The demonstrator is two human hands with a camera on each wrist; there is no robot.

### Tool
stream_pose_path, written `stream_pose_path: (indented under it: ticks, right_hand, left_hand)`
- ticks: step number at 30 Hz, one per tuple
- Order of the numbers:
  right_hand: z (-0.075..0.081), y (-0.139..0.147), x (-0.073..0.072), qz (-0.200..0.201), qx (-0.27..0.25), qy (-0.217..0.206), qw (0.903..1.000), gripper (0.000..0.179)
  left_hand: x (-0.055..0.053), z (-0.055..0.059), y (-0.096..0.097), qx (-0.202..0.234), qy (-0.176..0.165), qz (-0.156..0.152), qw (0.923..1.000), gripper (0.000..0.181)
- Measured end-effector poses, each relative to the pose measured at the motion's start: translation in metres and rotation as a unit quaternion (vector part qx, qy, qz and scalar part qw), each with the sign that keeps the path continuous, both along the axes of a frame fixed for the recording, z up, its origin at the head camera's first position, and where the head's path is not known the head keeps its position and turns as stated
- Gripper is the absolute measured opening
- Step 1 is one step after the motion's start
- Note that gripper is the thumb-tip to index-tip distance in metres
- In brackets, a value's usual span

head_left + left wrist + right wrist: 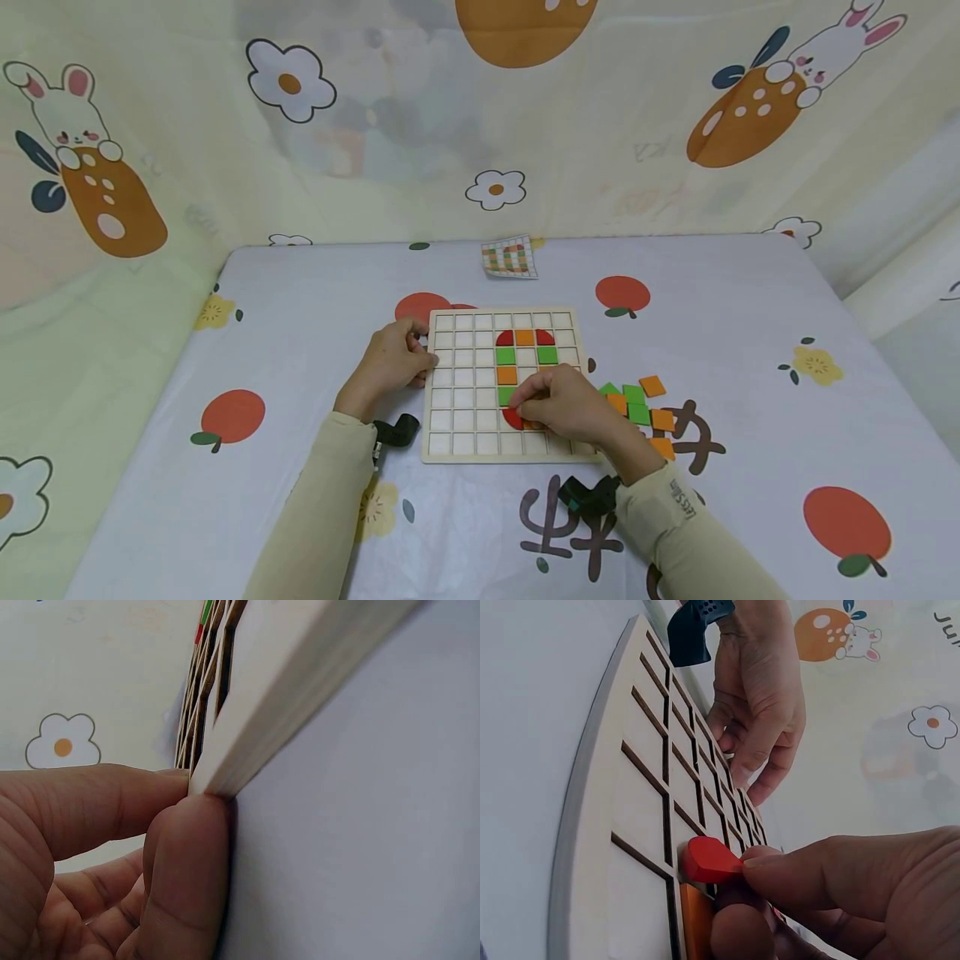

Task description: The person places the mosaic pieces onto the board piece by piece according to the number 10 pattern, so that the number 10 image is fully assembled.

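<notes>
While your right hand (558, 404) pinches the red piece (709, 860) at the grid board (465, 400), beside an orange tile (697, 922), your left hand (393, 354) grips its left edge (428, 396); uneven pressure could wedge the piece on a divider (667, 832).

Soft, even light across table (300, 333), shadows faint; and left wrist view: board (296, 671) blurred along near edge, table beside it hazy.
</notes>
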State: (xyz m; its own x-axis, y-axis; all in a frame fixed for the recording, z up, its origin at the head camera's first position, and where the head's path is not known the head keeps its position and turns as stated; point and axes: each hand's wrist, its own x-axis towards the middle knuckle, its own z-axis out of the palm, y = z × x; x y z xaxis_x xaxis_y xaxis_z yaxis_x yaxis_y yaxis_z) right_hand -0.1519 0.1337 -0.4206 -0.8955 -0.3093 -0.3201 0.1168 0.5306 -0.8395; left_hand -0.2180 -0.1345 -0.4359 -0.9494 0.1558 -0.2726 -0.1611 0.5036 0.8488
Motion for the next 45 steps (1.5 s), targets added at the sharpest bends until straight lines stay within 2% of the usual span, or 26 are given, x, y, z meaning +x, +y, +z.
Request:
stream_pose_path:
  ticks: [13, 19, 23, 28, 33, 36, 41, 45]
  right_hand:
    - [0.000, -0.003, 0.002, -0.014, 0.025, 0.016, 0.9995, 0.008]
    - [-0.001, 0.001, 0.004, -0.019, 0.017, 0.032, 0.9992, 0.007]
    - [0.002, 0.015, 0.008, -0.042, 0.004, 0.042, 0.9982, 0.010]
    - [0.011, 0.051, 0.017, -0.084, 0.006, 0.039, 0.9957, 0.019]
    - [0.013, 0.089, 0.033, -0.114, 0.049, 0.043, 0.9913, 0.023]
    - [0.011, 0.105, 0.043, -0.127, 0.077, 0.028, 0.9886, 0.023]
    - [0.005, 0.117, 0.057, -0.123, 0.136, 0.016, 0.9829, 0.021]
    - [0.001, 0.117, 0.068, -0.129, 0.166, 0.024, 0.9774, 0.022]
  left_hand:
    - [0.000, 0.000, -0.001, 0.001, -0.002, -0.001, 1.0000, 0.041]
    - [0.000, -0.001, 0.001, -0.001, -0.003, -0.001, 1.0000, 0.041]
    - [0.000, -0.001, 0.002, -0.003, -0.007, -0.001, 1.0000, 0.041]
    - [-0.001, -0.001, 0.000, -0.008, -0.006, 0.001, 1.0000, 0.042]
    - [-0.001, 0.000, -0.002, -0.011, -0.009, -0.001, 0.9999, 0.042]
    - [0.000, 0.001, -0.003, -0.012, -0.012, 0.003, 0.9998, 0.042]
    - [0.000, 0.001, -0.002, -0.018, -0.011, 0.005, 0.9998, 0.042]
    - [0.001, 0.001, 0.001, -0.018, -0.010, 0.000, 0.9998, 0.042]
